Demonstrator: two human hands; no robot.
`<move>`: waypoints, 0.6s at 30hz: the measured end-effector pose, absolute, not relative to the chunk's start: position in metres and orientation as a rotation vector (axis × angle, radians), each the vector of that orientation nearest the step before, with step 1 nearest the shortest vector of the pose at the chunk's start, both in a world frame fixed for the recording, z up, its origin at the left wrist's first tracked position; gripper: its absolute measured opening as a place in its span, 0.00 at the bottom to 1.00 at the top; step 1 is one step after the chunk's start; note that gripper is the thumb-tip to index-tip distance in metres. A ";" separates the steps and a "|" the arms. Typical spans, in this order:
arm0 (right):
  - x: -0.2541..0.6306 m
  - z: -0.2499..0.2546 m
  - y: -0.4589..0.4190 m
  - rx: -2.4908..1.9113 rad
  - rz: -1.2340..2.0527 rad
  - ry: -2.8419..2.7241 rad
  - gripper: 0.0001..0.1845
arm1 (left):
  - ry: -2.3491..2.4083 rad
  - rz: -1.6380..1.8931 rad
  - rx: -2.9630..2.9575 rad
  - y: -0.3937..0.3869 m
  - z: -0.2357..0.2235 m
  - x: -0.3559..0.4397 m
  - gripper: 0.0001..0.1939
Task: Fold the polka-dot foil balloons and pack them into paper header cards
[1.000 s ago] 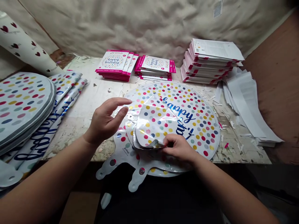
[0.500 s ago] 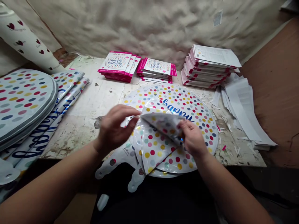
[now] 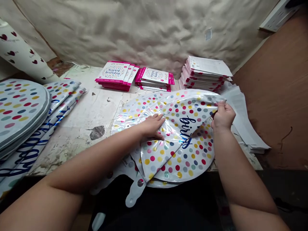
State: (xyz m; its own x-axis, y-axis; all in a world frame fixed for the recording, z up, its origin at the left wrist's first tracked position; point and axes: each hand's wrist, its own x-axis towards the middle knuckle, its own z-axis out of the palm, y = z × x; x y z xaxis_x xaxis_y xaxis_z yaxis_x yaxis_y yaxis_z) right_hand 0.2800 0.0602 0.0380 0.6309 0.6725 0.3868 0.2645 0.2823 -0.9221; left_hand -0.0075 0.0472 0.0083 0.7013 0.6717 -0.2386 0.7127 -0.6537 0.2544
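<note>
A flat, uninflated foil balloon (image 3: pixel 178 109) with coloured dots and blue lettering lies partly folded before me, on top of more such balloons (image 3: pixel 192 166). My right hand (image 3: pixel 224 115) pinches its upper right edge and holds it raised off the sheets below. Pressed flat on the balloon's middle is my left hand (image 3: pixel 154 126), fingers spread. A white filling tail (image 3: pixel 134 192) sticks out over the table's front edge.
Packs of birthday cards (image 3: pixel 114 75), a smaller pack (image 3: pixel 155 77) and a tall stack (image 3: pixel 204 73) stand along the back. White paper strips (image 3: pixel 247 128) lie right. More dotted balloons (image 3: pixel 21 109) are piled left, near a heart-printed roll (image 3: pixel 24 53).
My right hand has moved right and up, drawing out the balloon's edge and unfolding it. My left hand has gone from hovering at the fold to lying flat on the foil.
</note>
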 end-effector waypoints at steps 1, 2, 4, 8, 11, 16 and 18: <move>0.281 0.035 0.061 -1.294 0.324 -0.861 0.17 | 1.129 -0.230 2.546 0.048 0.012 -0.006 0.57; 0.281 0.035 0.059 -1.281 0.301 -0.825 0.17 | 1.172 -0.253 2.524 0.047 0.016 -0.003 0.59; 0.274 0.041 0.049 -1.248 0.268 -0.848 0.16 | 1.194 -0.184 2.556 0.037 0.021 0.006 0.53; 0.238 0.064 -0.006 -1.195 0.282 -1.237 0.12 | 0.949 0.141 2.728 0.006 0.019 0.021 0.27; 0.204 0.059 -0.059 -0.980 0.370 -1.818 0.12 | 0.986 0.273 2.650 -0.001 0.009 0.002 0.23; 0.171 -0.001 -0.105 -0.717 0.304 -2.433 0.17 | 1.591 0.435 2.489 -0.003 0.005 -0.089 0.21; 0.169 -0.018 -0.107 -0.735 0.327 -2.484 0.16 | 1.776 0.554 2.474 -0.014 0.012 -0.113 0.21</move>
